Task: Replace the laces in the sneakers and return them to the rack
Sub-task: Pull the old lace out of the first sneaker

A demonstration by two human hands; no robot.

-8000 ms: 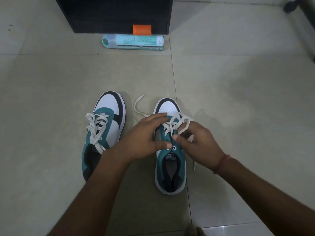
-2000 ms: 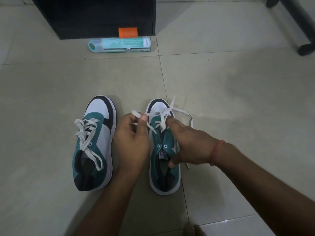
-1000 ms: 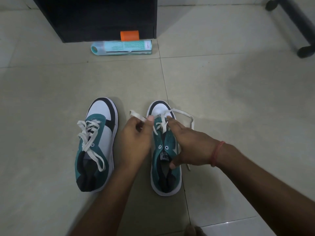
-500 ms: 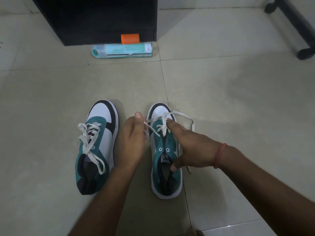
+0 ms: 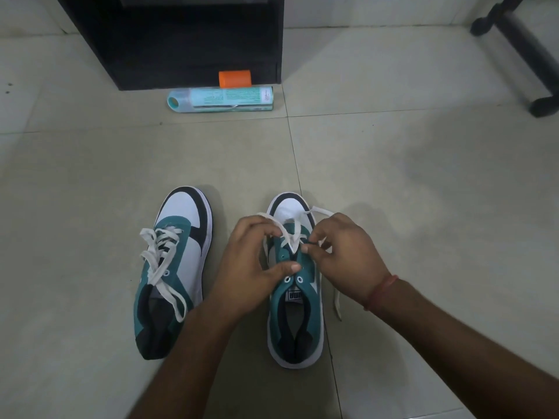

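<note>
Head cam looks down at two teal-and-white sneakers on a tiled floor, toes pointing away from the person. Left sneaker [image 5: 174, 267] looks laced most of the way up, its lace ends flopped loose over the tongue. Right sneaker [image 5: 295, 285] is the one in hand — its lace [image 5: 292, 237] only crosses the lowest eyelets near the toe, and the upper eyelets near the tongue label sit bare. Left hand [image 5: 252, 267] curls around the inner side of the shoe, thumb pressing on the teal eyelet panel, fingers touching a lace strand near the toe. Right hand [image 5: 344, 255] pinches the lace right at an eyelet on the outer side, fingers curled tight on it, with the rest of that strand trailing down to the floor beside the shoe. So my read is we're mid-threading on the second shoe, maybe a third up. Next move probably calls for pushing the tip through that eyelet, pulling the slack across, then swapping sides — keeping both ends even matters or one runs short at the top. Black rack [image 5: 181, 40] stands well apart at the far wall with a teal tube [image 5: 220, 99] and an orange cap [image 5: 235, 78] at its foot, so returning the shoes is not yet close.
</note>
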